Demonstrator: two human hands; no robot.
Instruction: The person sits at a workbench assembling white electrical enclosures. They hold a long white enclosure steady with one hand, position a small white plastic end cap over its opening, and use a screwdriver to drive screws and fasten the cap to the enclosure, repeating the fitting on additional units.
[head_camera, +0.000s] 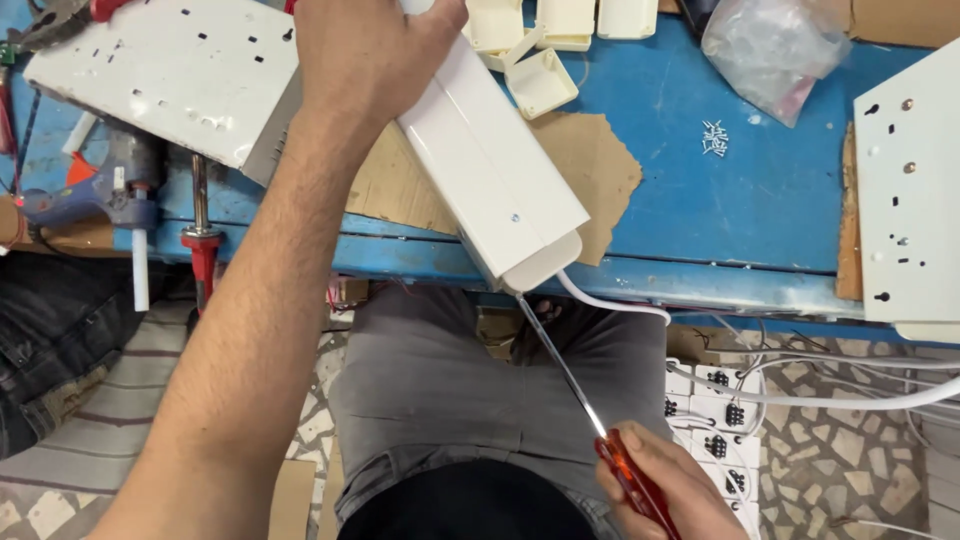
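The left hand (370, 60) presses the long white box (490, 165) down over the table's (760, 190) near edge, fingers hidden, while the right hand (655, 485) grips a red-handled screwdriver (590, 415) poking its end.

Landmark: the long white casing (495, 165) lying aslant on the blue bench (760, 190). Right of the casing the bench top is open blue, broken only by a small heap of screws (714, 137) and, farther up, a plastic bag (775, 50). A white plate (910, 190) closes the far right. Above the casing small white boxes (540, 80) crowd the way. Left of the casing the left hand (365, 60) and its forearm bar passage, with another white plate (165, 75), a glue gun (110, 185) and a soldering iron (202, 235) beyond. Below the casing's end, off the bench edge, the screwdriver (580, 400) held by the right hand (655, 490) and a white cable (620, 303) cross the gap.
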